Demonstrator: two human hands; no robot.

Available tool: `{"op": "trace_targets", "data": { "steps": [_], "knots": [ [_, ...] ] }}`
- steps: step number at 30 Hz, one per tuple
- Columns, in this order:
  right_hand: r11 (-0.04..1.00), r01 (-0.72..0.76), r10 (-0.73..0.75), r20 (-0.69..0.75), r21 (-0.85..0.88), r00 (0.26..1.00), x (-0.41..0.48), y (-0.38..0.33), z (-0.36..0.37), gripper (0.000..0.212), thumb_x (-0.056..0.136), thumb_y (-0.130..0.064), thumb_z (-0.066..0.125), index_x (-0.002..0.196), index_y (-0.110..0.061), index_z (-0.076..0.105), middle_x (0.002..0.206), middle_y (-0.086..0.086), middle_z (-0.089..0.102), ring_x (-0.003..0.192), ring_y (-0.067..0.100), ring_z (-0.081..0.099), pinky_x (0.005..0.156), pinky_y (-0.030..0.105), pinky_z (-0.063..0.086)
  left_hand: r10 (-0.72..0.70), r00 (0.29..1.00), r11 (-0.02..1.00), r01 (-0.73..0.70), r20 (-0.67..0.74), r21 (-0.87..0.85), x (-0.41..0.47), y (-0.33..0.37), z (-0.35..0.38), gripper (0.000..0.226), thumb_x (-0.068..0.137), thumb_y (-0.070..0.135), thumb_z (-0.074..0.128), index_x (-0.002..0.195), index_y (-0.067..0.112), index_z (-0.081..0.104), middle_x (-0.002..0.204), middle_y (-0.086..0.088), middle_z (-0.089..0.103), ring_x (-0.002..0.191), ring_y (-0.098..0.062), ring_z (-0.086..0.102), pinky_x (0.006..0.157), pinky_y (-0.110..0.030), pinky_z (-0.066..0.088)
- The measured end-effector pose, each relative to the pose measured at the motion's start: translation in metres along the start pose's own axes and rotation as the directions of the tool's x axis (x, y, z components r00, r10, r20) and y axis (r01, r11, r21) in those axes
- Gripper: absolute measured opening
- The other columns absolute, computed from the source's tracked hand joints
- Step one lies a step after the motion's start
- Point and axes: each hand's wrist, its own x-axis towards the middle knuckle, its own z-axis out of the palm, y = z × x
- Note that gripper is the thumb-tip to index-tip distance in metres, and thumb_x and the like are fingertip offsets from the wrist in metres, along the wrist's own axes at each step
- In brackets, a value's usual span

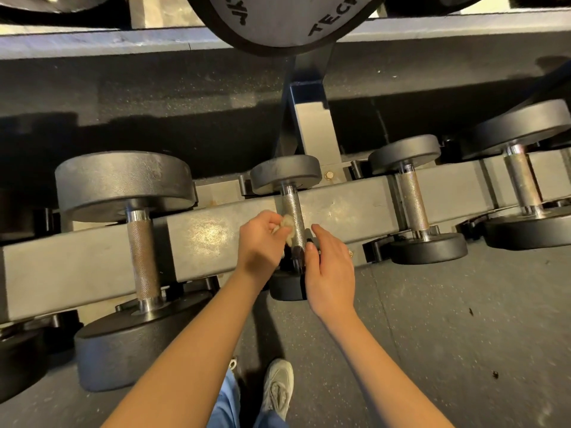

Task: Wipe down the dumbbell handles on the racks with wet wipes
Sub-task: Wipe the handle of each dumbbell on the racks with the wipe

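**Wipe meets steel at mid-frame**

Fingers of my left hand [259,239] pinch a balled wet wipe [287,227] against the left side of the centre handle [292,211]. My right hand [330,267] lies relaxed, fingers together, thumb at the handle's lower end. Risks, as I judge them: the small wad skids off the knurling, or the handle's far side goes unwiped. Count: one wipe, two hands, four handles on the rack [92,257].

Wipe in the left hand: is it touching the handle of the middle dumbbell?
Touching. The head view shows the crumpled wipe, pinched in the left hand, pressed against the left side of the handle, with no gap visible between them.
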Motion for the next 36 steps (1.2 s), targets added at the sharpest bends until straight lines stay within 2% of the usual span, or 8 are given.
{"op": "trace_targets", "data": {
  "steps": [3,7,9,16,22,27,31,36],
  "knots": [
    [1.0,-0.005,0.005,0.003,0.004,1.0,0.0,0.0,-0.001,0.047,0.095,-0.034,0.033,0.135,-0.016,0.049,0.127,-0.001,0.058,0.118,0.014,0.046,0.097,0.025,0.029,-0.02,0.995,0.998,0.013,0.094,0.069,-0.011,-0.006,-0.004,0.013,0.088,0.009,0.065,0.079,0.017,0.06,0.07,0.007,0.058,0.061,0.003,0.053,0.056,-0.004,0.041],
    [1.0,-0.017,0.017,0.022,0.016,1.0,0.0,-0.001,-0.001,0.048,0.094,-0.035,0.032,0.136,-0.017,0.048,0.129,-0.002,0.056,0.12,0.012,0.043,0.097,0.023,0.028,0.018,0.999,0.998,-0.02,-0.029,-0.053,-0.002,0.008,-0.007,0.018,0.091,0.01,0.06,0.08,0.023,0.055,0.074,0.01,0.058,0.061,0.013,0.055,0.057,-0.002,0.04],
    [1.0,-0.015,0.015,0.016,0.018,1.0,0.0,-0.001,-0.001,0.049,0.094,-0.035,0.031,0.136,-0.017,0.048,0.13,-0.002,0.056,0.12,0.011,0.042,0.098,0.023,0.027,0.005,0.999,0.998,-0.008,-0.036,-0.059,0.001,0.012,-0.003,0.017,0.092,0.011,0.059,0.082,0.024,0.055,0.074,0.01,0.058,0.06,0.009,0.056,0.054,-0.003,0.041],
    [1.0,-0.009,0.009,0.018,0.017,1.0,-0.001,-0.002,-0.001,0.049,0.094,-0.033,0.03,0.136,-0.015,0.049,0.131,0.0,0.056,0.12,0.015,0.044,0.096,0.022,0.026,-0.089,0.986,0.981,0.062,0.142,0.181,-0.02,-0.013,-0.004,0.009,0.089,0.016,0.064,0.084,0.019,0.058,0.073,0.009,0.057,0.07,-0.005,0.054,0.057,-0.007,0.042],
    [1.0,-0.012,0.011,0.042,0.026,0.999,-0.001,-0.003,-0.003,0.05,0.094,-0.033,0.03,0.135,-0.013,0.05,0.13,0.002,0.056,0.12,0.017,0.045,0.097,0.024,0.028,-0.106,0.962,0.941,0.015,0.252,0.338,-0.016,-0.013,-0.015,0.004,0.089,0.019,0.064,0.09,0.021,0.06,0.08,0.008,0.057,0.079,-0.01,0.056,0.077,-0.025,0.048],
    [1.0,0.02,-0.02,0.047,-0.009,0.999,-0.001,-0.003,-0.006,0.03,0.099,-0.017,0.043,0.122,-0.009,0.058,0.119,0.006,0.061,0.112,0.023,0.052,0.091,0.028,0.031,0.0,0.986,0.898,-0.073,0.166,0.433,-0.03,-0.01,-0.039,0.006,0.093,0.026,0.058,0.096,0.021,0.061,0.089,0.008,0.055,0.085,-0.01,0.053,0.068,-0.022,0.041],
    [0.985,0.154,-0.158,-0.042,-0.083,0.987,-0.02,-0.024,0.0,0.035,0.092,-0.027,0.042,0.114,-0.012,0.065,0.117,0.003,0.063,0.109,0.021,0.054,0.095,0.03,0.032,0.123,0.987,0.841,-0.16,0.104,0.517,-0.043,-0.011,-0.077,0.014,0.093,0.028,0.056,0.101,0.019,0.063,0.096,0.004,0.059,0.09,-0.014,0.054,0.07,-0.025,0.037],
    [0.973,0.23,-0.23,-0.027,0.005,0.973,-0.051,-0.075,0.033,0.034,0.089,-0.026,0.042,0.102,-0.015,0.071,0.108,0.0,0.067,0.103,0.014,0.056,0.093,0.032,0.039,0.224,0.96,0.816,-0.091,-0.167,0.57,-0.061,-0.015,-0.132,0.01,0.091,0.019,0.059,0.097,0.013,0.063,0.09,-0.001,0.06,0.082,-0.018,0.056,0.069,-0.028,0.039]
  ]
}}
